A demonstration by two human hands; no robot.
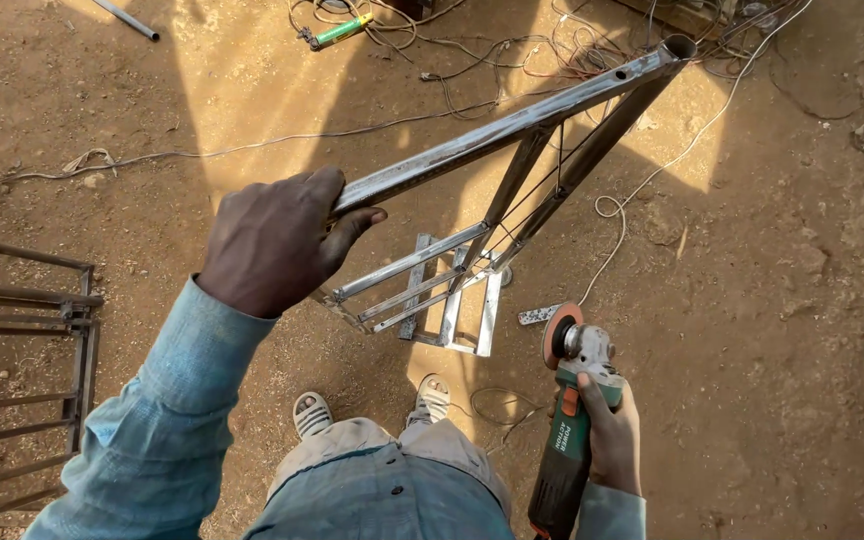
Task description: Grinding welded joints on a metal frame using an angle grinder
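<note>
Gripping the top tube of the welded steel frame (512,125), left hand (277,240) holds it tilted over the dirt ground (802,300). Right hand (612,435) is clenched around the green angle grinder (577,410), disc up, just right of the frame's base. Cables (552,50) lie beyond.

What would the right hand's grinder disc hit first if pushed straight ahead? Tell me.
Likely the small flat metal piece on the dirt, just beyond the disc held by the right hand; depth is unclear.
</note>
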